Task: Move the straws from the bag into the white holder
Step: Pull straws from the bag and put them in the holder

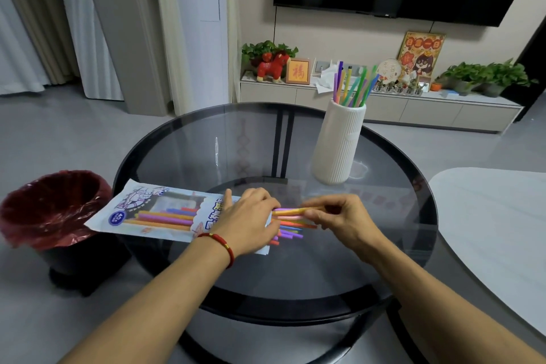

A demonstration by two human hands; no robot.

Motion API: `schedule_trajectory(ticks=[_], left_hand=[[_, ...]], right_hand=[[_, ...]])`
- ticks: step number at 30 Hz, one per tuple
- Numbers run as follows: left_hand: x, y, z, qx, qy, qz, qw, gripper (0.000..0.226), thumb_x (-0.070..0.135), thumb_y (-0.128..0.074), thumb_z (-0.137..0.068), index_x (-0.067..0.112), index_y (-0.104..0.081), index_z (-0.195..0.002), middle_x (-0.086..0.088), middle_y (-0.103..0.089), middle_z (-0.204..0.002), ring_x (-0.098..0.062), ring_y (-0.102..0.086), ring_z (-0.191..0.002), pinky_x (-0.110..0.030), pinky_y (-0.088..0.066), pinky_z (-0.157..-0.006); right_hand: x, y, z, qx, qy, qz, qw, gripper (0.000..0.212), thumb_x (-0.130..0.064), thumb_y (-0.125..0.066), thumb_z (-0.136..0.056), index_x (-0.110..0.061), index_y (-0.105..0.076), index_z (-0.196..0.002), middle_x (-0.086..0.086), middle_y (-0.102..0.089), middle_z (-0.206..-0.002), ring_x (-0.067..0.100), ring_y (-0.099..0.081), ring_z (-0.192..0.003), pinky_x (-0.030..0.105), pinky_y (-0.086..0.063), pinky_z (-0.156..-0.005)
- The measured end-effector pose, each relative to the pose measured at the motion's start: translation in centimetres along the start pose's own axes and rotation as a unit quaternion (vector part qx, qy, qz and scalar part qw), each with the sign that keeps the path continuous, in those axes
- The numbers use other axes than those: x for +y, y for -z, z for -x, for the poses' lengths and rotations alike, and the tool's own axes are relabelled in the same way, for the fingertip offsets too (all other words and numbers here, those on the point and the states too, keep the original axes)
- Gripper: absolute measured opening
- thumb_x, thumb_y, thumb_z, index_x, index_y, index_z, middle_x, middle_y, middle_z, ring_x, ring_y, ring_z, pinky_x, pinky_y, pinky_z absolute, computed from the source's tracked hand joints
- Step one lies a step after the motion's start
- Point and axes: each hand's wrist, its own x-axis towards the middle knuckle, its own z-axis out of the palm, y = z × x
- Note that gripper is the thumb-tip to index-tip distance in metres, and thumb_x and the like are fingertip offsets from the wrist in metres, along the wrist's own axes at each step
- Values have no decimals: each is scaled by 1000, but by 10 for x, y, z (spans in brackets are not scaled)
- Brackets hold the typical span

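Observation:
A white printed straw bag (153, 211) lies flat on the round glass table (295, 269), its open mouth facing right. My left hand (249, 221) presses down on the bag near that mouth. Coloured straws (291, 230) stick out of the mouth to the right. My right hand (339, 216) pinches a few yellow and pink straws (288, 211) at their ends. The white ribbed holder (338, 142) stands upright at the table's back right, with several coloured straws (353, 83) standing in it.
A bin with a red liner (50, 207) stands on the floor left of the table, touching the bag's corner. A white tabletop (496, 230) lies to the right. A TV cabinet with plants and ornaments (384, 103) runs along the far wall.

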Motion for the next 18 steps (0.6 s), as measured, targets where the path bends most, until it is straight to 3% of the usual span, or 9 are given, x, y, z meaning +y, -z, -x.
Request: schedule_trajectory(ticks=[2, 5, 8, 11, 13, 15, 18], left_hand=[[-1, 1, -1, -2, 13, -11, 1000, 32, 39, -47, -97, 30, -56, -126, 9, -46, -129, -13, -39, -129, -68, -11, -116], [-3, 1, 0, -4, 26, -11, 1000, 31, 42, -42, -99, 28, -56, -122, 7, -46, -128, -14, -40, -128, -67, -11, -116], [-2, 1, 0, -19, 34, -19, 999, 31, 46, -35, -101, 27, -55, -115, 5, -45, -127, -15, -39, -127, -67, -10, -116], [1, 0, 1, -45, 27, -43, 998, 31, 42, -27, -105, 25, -52, -112, 2, -43, -124, -19, -39, -125, -68, -14, -114], [6, -2, 1, -42, 11, -57, 997, 30, 39, -26, -106, 24, -51, -114, 1, -42, -123, -21, -39, -124, -67, -15, -114], [10, -4, 1, -30, -8, -54, 998, 28, 38, -26, -106, 25, -50, -114, 2, -42, -123, -21, -39, -123, -65, -17, -114], [16, -8, 1, -20, -38, -32, 999, 26, 39, -29, -106, 26, -50, -112, 3, -42, -121, -20, -39, -121, -62, -18, -114]], right_hand=[[4, 8, 0, 12, -13, -74, 997, 8, -8, -80, -90, -12, -86, -93, 5, -71, -64, 8, -58, -57, 19, -52, -55], [7, 24, -2, 45, -32, -212, 976, 12, -16, -80, -88, -5, -84, -88, 8, -63, -66, 13, -52, -56, 19, -46, -54], [4, 39, -6, 97, -56, -402, 909, 16, -16, -83, -77, -2, -79, -82, 5, -60, -70, 8, -50, -52, 15, -42, -46], [-3, 42, -6, 126, -48, -475, 870, 14, -26, -80, -80, -13, -81, -75, -3, -62, -69, 4, -51, -51, 14, -39, -43], [-11, 32, -2, 110, -65, -457, 880, 22, -40, -80, -79, -19, -79, -75, -5, -62, -71, 5, -53, -55, 15, -41, -47], [-17, 17, 2, 70, -70, -396, 913, 38, -49, -85, -76, -13, -75, -87, 0, -54, -71, 10, -47, -56, 18, -38, -49], [-25, -6, 10, 20, -35, -210, 977, 42, -42, -75, -93, 0, -75, -92, 17, -59, -66, 19, -54, -57, 25, -48, -51]])
